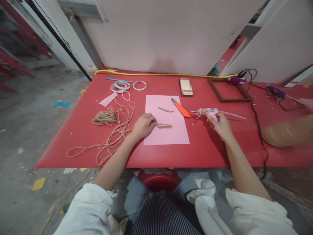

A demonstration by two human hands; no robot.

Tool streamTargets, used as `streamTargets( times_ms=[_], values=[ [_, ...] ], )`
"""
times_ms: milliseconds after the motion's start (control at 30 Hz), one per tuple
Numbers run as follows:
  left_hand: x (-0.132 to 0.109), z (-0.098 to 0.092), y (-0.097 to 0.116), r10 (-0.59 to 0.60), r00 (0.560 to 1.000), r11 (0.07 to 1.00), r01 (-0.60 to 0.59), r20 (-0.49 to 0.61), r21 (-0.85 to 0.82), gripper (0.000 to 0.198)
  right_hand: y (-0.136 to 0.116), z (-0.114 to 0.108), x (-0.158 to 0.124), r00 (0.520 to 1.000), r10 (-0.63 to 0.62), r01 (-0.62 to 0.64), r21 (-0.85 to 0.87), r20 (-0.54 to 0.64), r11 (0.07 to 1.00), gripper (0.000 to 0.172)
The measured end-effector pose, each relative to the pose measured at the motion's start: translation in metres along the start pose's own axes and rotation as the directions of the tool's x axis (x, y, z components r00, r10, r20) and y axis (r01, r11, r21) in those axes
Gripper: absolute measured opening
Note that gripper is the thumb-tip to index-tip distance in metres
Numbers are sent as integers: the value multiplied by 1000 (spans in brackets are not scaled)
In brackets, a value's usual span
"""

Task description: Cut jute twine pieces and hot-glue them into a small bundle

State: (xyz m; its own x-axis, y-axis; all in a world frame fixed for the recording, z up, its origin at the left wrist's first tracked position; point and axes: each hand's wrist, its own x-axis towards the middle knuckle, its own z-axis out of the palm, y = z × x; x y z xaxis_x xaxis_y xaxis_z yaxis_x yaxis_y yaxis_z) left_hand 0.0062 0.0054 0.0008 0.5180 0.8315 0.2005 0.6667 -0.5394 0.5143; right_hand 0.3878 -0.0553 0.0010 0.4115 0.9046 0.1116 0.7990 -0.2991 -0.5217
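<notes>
We see the right hand [220, 125] holding a pink glue gun [213, 114] on the right of the scene, its grip wrapped around the handle. The gun's long axis runs left to right: the nozzle [194, 111] points left towards the pink sheet [166, 137], while a pale glue stick [232, 115] juts out to the right, its tail slightly nearer us. We find the left hand [145, 125] over the sheet's left edge, its grip pinching the left end of a short brown strand [164, 124], which lies left to right and points right. Just on its near side we see a second strand [164, 127], about parallel; we cannot tell whether they touch. Farther up the sheet lies a third strand [165, 109], slanting nearer towards the right. An orange cutter [181, 108] lies across the sheet's right edge, blade pointing far left, on the red surface [156, 158].
</notes>
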Motion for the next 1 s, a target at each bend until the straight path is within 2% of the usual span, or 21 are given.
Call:
streamTargets(
  times_ms=[100,200,433,533,633,667,700,767,833,900,1000],
  values=[
    [-1,1,1,2,1000,1000,-2,2,7,9,0,4,3,993,110,-113,-64,-47,992,49],
    [-2,3,1,15,1000,1000,-15,3,12,8,-6,7,1,986,145,-157,-161,-81,974,50],
    [-4,3,0,43,998,998,-44,36,53,9,-10,15,-3,993,75,-96,-265,-87,959,41],
    [-3,2,1,46,998,997,-49,47,51,8,-18,11,-8,989,3,-50,-313,-150,949,40],
    [-2,1,1,49,997,998,-52,53,48,8,-45,13,-25,947,-211,141,-276,-242,951,38],
    [-2,1,1,48,997,998,-50,56,48,8,-57,18,-33,930,-311,268,-213,-198,939,35],
    [-2,1,1,44,997,998,-47,58,47,8,-69,24,-41,895,-436,424,-122,-99,898,31],
    [-2,1,2,33,997,998,-36,63,45,8,-91,40,-57,789,-612,609,59,62,791,28],
    [-2,1,3,21,998,999,-24,65,46,8,-105,56,-68,714,-687,677,119,131,726,31],
    [-2,1,3,18,997,998,-22,69,53,8,-111,67,-73,690,-707,699,114,151,706,33],
    [-2,1,4,25,997,997,-30,72,67,8,-108,72,-74,679,-718,713,94,154,695,32]
  ],
)
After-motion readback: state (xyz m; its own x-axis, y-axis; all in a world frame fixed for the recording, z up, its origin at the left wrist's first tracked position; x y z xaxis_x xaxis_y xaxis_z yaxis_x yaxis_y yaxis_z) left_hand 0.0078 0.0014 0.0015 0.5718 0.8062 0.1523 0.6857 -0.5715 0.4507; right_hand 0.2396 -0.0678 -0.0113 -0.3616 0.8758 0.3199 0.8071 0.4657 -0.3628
